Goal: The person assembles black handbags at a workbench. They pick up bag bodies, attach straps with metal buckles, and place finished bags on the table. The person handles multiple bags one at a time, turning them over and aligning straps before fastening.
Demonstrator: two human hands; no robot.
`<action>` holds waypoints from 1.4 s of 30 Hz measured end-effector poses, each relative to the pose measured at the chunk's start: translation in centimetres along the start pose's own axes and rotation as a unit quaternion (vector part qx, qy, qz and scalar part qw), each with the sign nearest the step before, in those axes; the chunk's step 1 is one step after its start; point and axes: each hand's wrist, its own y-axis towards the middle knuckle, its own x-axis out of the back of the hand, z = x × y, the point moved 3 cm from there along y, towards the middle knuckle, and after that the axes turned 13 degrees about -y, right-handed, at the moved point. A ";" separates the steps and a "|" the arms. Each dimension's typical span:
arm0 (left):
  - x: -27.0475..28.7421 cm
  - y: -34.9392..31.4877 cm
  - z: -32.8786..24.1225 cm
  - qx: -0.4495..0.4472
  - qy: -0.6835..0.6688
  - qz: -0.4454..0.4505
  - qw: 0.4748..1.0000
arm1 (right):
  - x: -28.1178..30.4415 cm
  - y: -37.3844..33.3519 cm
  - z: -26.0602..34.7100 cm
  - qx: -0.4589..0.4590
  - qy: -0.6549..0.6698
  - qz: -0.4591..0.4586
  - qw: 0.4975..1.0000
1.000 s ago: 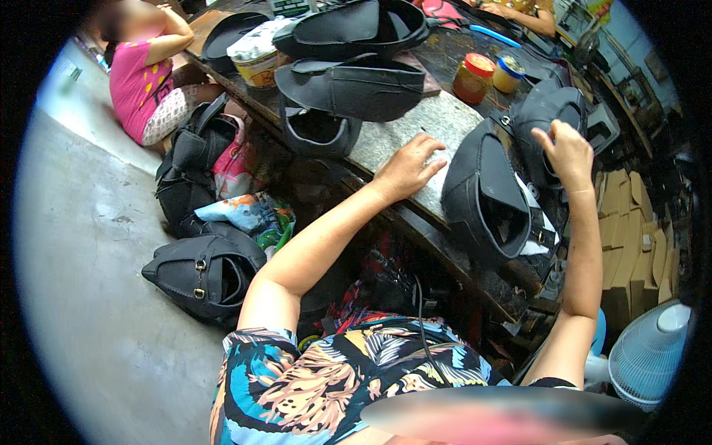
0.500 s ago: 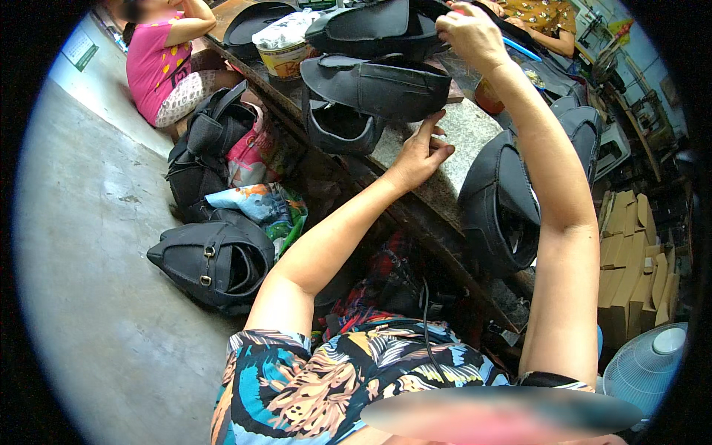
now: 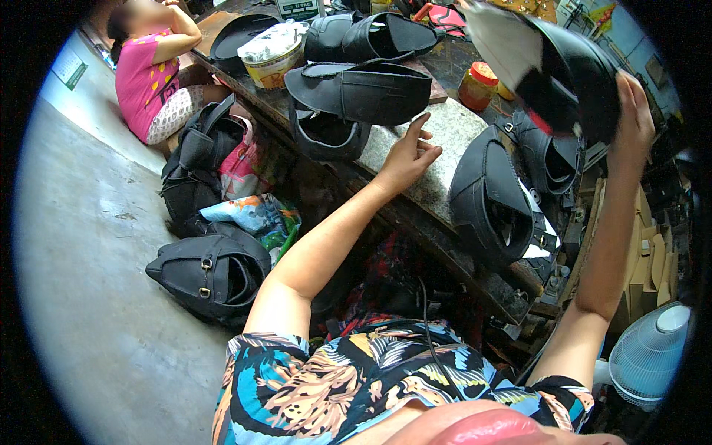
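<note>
Handling Condition: Hazards and Clearances

A black raised shoe upper is gripped at its outer side by the right hand and is held above the right part of the table, its pale lining exposed. The left hand is unloaded, with fingers loosely extended. Its index fingertip is placed just beside the lower edge of the grouped shoe uppers; contact cannot be confirmed.

Hazards: The raised piece is supported from 1 side only, so it could be twisted or dropped if the grip were loosened. The red-lidded jar could be knocked by a low sweep to the left. The buckled shoe upper could be struck if the load were lowered without sideways clearance. The grouped pieces overlap, and could be dislodged by a push from the left fingers.

Edges and room: The standing shoe upper is located at the near table edge and could be tipped off by the right forearm. Working room is offered by the pale slab, between the group and the standing piece. The fan is positioned well apart from the load.
</note>
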 end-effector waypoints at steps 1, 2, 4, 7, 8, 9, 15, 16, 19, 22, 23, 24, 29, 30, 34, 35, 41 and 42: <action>0.0 0.0 0.0 -0.004 -0.004 0.001 1.000 | 1.5 -1.3 -0.4 -0.053 0.000 0.000 0.999; 0.0 0.0 0.1 -0.003 -0.011 0.001 1.000 | 2.9 -2.2 -0.9 -0.115 -0.012 0.010 0.993; 0.1 0.1 0.3 -0.019 0.009 -0.001 1.000 | 4.9 -4.6 -0.8 -0.105 -0.013 0.020 0.994; 0.2 0.1 0.6 -0.024 0.037 0.002 0.999 | 7.7 -7.4 -1.2 -0.111 -0.034 0.040 0.992; 0.1 0.0 0.7 -0.030 0.035 0.006 0.999 | 8.5 -8.1 -1.5 -0.108 -0.032 0.037 0.993; 0.1 0.0 0.7 -0.028 0.036 0.008 0.999 | 9.1 -8.7 -1.7 -0.103 -0.027 0.034 0.994; 0.1 -0.2 0.4 -0.040 0.052 0.015 0.998 | 10.6 -10.6 -3.5 -0.236 0.178 0.076 0.952; 0.1 -0.2 0.3 -0.039 0.053 0.013 0.998 | 10.6 -10.6 -3.4 -0.223 0.159 0.071 0.959; 0.3 -0.2 0.3 -0.040 0.055 0.011 0.998 | 10.3 -10.2 -2.6 -0.161 0.079 0.055 0.982; 0.4 0.0 0.7 -0.034 0.059 0.014 0.998 | 10.6 -9.5 -2.0 -0.091 -0.014 0.022 0.995; 0.5 0.1 0.8 -0.048 0.069 0.011 0.996 | 11.0 -9.3 -2.0 -0.094 -0.019 0.001 0.995; 0.5 0.2 0.9 -0.070 0.070 0.014 0.995 | 11.6 -9.0 -2.1 -0.105 -0.016 -0.018 0.994; 0.4 0.2 1.4 -0.054 0.027 0.008 0.998 | 14.6 -8.2 -3.9 -0.177 0.122 -0.136 0.967; 0.4 0.0 1.2 -0.054 0.029 0.004 0.998 | 15.0 -8.1 -4.1 -0.198 0.076 -0.158 0.964; 0.4 -0.2 0.6 -0.043 0.048 0.006 0.998 | 13.1 -7.1 -3.7 -0.073 -0.096 -0.163 0.979; 0.3 -0.2 0.5 -0.045 0.045 0.006 0.998 | 12.1 -6.9 -3.7 -0.078 -0.102 -0.153 0.980; 0.2 -0.1 0.6 -0.048 0.038 0.006 0.998 | 6.3 -6.3 -3.0 -0.102 -0.093 -0.073 0.988; 0.3 -0.1 0.6 -0.045 0.044 0.007 0.998 | 5.3 -5.9 -2.9 -0.086 -0.082 -0.057 0.991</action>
